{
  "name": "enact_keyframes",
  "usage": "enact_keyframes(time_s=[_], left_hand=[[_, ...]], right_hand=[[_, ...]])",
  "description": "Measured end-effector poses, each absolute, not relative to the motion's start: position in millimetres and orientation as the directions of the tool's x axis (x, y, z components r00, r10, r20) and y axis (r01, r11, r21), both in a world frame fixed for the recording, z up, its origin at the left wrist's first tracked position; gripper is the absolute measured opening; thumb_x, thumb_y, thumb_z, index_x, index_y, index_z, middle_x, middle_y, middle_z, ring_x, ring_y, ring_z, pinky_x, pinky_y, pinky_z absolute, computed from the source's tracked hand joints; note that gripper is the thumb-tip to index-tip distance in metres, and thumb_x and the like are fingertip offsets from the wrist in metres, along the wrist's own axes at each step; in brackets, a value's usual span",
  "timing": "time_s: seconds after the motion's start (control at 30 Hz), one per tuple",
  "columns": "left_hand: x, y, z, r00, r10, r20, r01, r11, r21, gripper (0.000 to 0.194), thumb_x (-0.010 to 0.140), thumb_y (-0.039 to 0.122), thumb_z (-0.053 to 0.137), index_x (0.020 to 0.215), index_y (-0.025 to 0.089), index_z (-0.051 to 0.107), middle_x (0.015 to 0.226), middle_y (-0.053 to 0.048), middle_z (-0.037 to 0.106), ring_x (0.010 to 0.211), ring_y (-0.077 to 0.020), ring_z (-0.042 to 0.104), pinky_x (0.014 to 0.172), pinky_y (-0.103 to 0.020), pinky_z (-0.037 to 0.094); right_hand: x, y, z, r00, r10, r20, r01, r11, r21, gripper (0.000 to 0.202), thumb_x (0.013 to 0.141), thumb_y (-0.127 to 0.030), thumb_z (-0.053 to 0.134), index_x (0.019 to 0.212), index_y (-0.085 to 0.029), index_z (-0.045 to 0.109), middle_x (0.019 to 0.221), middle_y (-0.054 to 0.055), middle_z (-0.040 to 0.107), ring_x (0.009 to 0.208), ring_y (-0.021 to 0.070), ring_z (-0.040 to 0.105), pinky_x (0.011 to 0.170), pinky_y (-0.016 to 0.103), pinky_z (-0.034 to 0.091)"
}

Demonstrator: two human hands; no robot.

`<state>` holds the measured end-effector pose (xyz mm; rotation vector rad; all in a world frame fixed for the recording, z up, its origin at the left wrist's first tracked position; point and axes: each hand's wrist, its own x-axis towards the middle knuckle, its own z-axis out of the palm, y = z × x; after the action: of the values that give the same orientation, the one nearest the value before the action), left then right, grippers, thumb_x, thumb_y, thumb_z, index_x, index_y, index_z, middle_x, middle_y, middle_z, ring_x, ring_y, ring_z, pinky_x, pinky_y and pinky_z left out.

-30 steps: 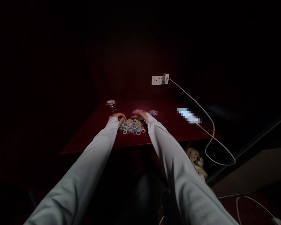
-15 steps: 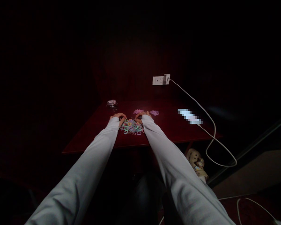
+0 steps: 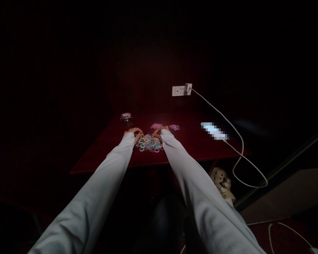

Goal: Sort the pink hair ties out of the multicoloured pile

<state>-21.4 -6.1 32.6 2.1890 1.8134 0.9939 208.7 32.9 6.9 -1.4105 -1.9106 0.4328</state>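
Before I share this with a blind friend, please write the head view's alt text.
A person's left hand and right hand, in pale sleeves, flank a pile of small pastel rings on a dark red table. Beyond sit a small pink heap, a purple heap and a shiny round container; at right, a white cable runs from a bright, pixelated slab.

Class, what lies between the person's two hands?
In the head view, a heap of multicoloured rings lies between the left hand and the right hand, spreading towards the camera.

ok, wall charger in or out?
In: the white charger sits against the socket plate, at its right end, with a cable running from it to the blurred, glowing device.
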Motion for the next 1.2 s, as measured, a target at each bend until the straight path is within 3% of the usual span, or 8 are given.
enact_keyframes(time_s=[0.13, 0.27, 0.43, 0.63, 0.87, 1.07, 1.2], left_hand=[[-24.7, -0.1, 26.7, 0.068, 0.903, 0.424, 0.809, -0.298, 0.506, 0.016, 0.090, 0.021, 0.064, 0.087, 0.028, 0.079, 0.095, -0.001, 0.081, 0.099, -0.0260, 0.073, 0.107, -0.046, 0.048], [-29.3, 5.7, 21.2, 0.076, 0.885, 0.459, 0.786, -0.336, 0.519, 0.014, 0.091, 0.022, 0.066, 0.087, 0.027, 0.079, 0.094, -0.002, 0.080, 0.093, -0.0255, 0.072, 0.104, -0.046, 0.050], [-32.2, 6.8, 18.2, 0.150, 0.828, 0.541, 0.691, -0.479, 0.542, 0.018, 0.098, 0.035, 0.064, 0.102, 0.028, 0.080, 0.108, -0.003, 0.081, 0.095, -0.0220, 0.072, 0.096, -0.037, 0.054], [-29.3, 5.2, 17.2, 0.275, 0.788, 0.551, 0.628, -0.581, 0.518, 0.032, 0.100, 0.049, 0.065, 0.113, 0.027, 0.084, 0.111, -0.006, 0.080, 0.095, -0.0227, 0.072, 0.095, -0.038, 0.055], [-32.8, 9.3, 16.2, 0.343, 0.769, 0.539, 0.638, -0.612, 0.468, 0.028, 0.100, 0.047, 0.066, 0.097, 0.027, 0.085, 0.107, -0.006, 0.082, 0.103, -0.0256, 0.072, 0.103, -0.041, 0.052], [-32.6, 9.6, 17.3, 0.338, 0.761, 0.554, 0.616, -0.624, 0.481, 0.031, 0.103, 0.047, 0.062, 0.096, 0.026, 0.085, 0.103, -0.005, 0.082, 0.102, -0.0254, 0.072, 0.100, -0.039, 0.054], [-32.0, 10.1, 16.7, 0.345, 0.753, 0.561, 0.587, -0.639, 0.497, 0.033, 0.103, 0.047, 0.061, 0.095, 0.026, 0.085, 0.104, -0.006, 0.082, 0.104, -0.0260, 0.073, 0.102, -0.040, 0.053]], right_hand=[[207.3, 35.0, 5.4, -0.066, 0.948, 0.311, 0.603, 0.286, -0.745, 0.019, 0.081, -0.040, 0.092, 0.087, -0.024, 0.085, 0.111, 0.008, 0.069, 0.111, 0.0268, 0.065, 0.107, 0.041, 0.052], [206.3, 35.6, 3.5, -0.073, 0.920, 0.385, 0.494, 0.368, -0.788, 0.022, 0.080, -0.043, 0.093, 0.084, -0.022, 0.086, 0.102, 0.009, 0.069, 0.115, 0.0312, 0.064, 0.103, 0.042, 0.053], [204.7, 38.7, 2.4, -0.099, 0.866, 0.490, 0.383, 0.488, -0.785, 0.034, 0.082, -0.058, 0.089, 0.085, -0.025, 0.087, 0.100, 0.009, 0.076, 0.120, 0.0310, 0.064, 0.103, 0.040, 0.053], [198.0, 40.3, 13.4, -0.291, 0.871, 0.395, 0.281, 0.473, -0.835, 0.044, 0.077, -0.065, 0.089, 0.073, -0.022, 0.081, 0.079, 0.004, 0.075, 0.090, 0.0225, 0.071, 0.088, 0.033, 0.054], [193.2, 38.8, 12.7, -0.294, 0.904, 0.311, 0.206, 0.378, -0.902, 0.045, 0.071, -0.063, 0.093, 0.072, -0.021, 0.078, 0.074, 0.002, 0.072, 0.077, 0.0187, 0.067, 0.075, 0.031, 0.052], [187.0, 45.9, 7.0, -0.255, 0.916, 0.311, 0.137, 0.352, -0.926, 0.051, 0.082, -0.073, 0.078, 0.074, -0.022, 0.078, 0.079, 0.002, 0.075, 0.083, 0.0203, 0.069, 0.080, 0.032, 0.054], [184.9, 49.0, 0.5, -0.248, 0.919, 0.307, 0.206, 0.360, -0.910, 0.047, 0.085, -0.070, 0.078, 0.076, -0.024, 0.081, 0.084, 0.002, 0.078, 0.087, 0.0207, 0.071, 0.086, 0.033, 0.055]])
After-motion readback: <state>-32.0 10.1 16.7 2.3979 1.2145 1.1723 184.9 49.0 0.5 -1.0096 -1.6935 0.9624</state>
